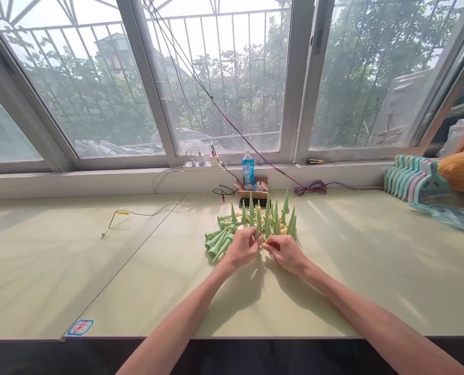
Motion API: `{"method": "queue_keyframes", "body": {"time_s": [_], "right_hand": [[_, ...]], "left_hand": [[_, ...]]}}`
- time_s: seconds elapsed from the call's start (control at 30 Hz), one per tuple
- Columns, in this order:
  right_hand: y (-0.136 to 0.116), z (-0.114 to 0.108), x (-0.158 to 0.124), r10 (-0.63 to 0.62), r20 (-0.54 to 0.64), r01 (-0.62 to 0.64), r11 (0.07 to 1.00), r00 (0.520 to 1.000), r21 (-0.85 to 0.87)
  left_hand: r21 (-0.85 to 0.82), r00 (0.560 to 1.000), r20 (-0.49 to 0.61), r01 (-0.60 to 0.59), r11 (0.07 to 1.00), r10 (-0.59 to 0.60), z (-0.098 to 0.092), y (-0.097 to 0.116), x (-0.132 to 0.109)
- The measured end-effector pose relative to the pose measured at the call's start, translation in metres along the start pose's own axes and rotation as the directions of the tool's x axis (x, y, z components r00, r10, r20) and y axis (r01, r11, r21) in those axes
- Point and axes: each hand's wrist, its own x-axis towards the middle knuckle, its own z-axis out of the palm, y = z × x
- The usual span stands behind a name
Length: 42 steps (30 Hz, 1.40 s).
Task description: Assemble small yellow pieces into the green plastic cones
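Note:
Both my hands meet over a cluster of small green cones on the pale green table. My left hand has its fingers curled and pinches a green cone piece at its tip. My right hand is also closed, its fingertips touching the same small piece at about the middle between the hands. Several green cones stand upright just behind my hands. Several more lie flat in a row to the left of my left hand. Small yellow bits lie scattered among the upright cones.
A blue-labelled bottle stands in a small cardboard box by the window sill. Red and black wires and a white cable trail across the back. Pastel plastic pieces are stacked at the right. A sticker marks the front edge.

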Motion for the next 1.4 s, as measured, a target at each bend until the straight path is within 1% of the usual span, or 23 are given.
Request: {"method": "queue_keyframes", "body": {"time_s": [0.2,0.37,0.53,0.67,0.73,0.8,0.9,1.0,1.07,1.1,1.23,1.3,1.4], "right_hand": [[-0.001,-0.001,-0.001,-0.031,-0.009,0.030,0.999,0.999,-0.026],[0.000,-0.001,0.000,0.013,0.002,-0.013,1.000,1.000,0.009],[0.002,0.000,0.000,0.045,-0.030,-0.044,0.998,0.999,0.032],[0.002,-0.001,0.001,0.061,-0.062,-0.058,0.997,0.996,0.049],[0.002,-0.002,0.002,0.061,-0.073,-0.057,0.997,0.995,0.054],[0.001,-0.003,0.002,0.055,-0.079,-0.050,0.997,0.995,0.064],[0.001,-0.004,0.002,0.030,-0.089,-0.023,0.997,0.996,0.071],[0.003,-0.005,0.002,-0.002,-0.098,0.009,0.998,0.995,0.068],[0.004,-0.005,0.002,-0.018,-0.105,0.025,0.997,0.994,0.067],[0.005,-0.005,0.002,-0.024,-0.107,0.031,0.997,0.994,0.068],[0.006,-0.005,0.002,-0.037,-0.109,0.045,0.997,0.993,0.067],[0.007,-0.006,0.002,-0.040,-0.112,0.048,0.997,0.993,0.067],[0.008,-0.006,0.002,-0.037,-0.117,0.045,0.997,0.992,0.064]], "left_hand": [[-0.011,1.000,0.007,-0.004,1.000,0.004,0.001,0.003,-0.001],[-0.033,0.999,-0.013,-0.032,0.999,0.032,0.002,0.005,-0.002],[-0.080,0.998,-0.046,-0.040,0.996,0.036,0.003,0.006,-0.002],[-0.161,0.997,-0.070,0.007,0.987,-0.018,0.003,0.006,0.000],[-0.231,0.994,-0.087,0.051,0.972,-0.072,0.004,0.007,0.001],[-0.277,0.983,-0.125,0.094,0.956,-0.133,0.003,0.007,0.002],[-0.257,0.965,-0.173,0.151,0.955,-0.199,0.003,0.008,0.004],[-0.203,0.961,-0.179,0.172,0.964,-0.210,0.003,0.009,0.004],[-0.204,0.964,-0.154,0.185,0.961,-0.218,0.004,0.010,0.004],[-0.224,0.964,-0.125,0.204,0.953,-0.235,0.004,0.011,0.003],[-0.383,0.943,0.056,0.323,0.865,-0.328,0.004,0.013,0.002],[-0.449,0.937,0.120,0.347,0.823,-0.329,0.005,0.013,0.002],[-0.499,0.937,0.157,0.348,0.793,-0.312,0.006,0.012,0.002]]}}
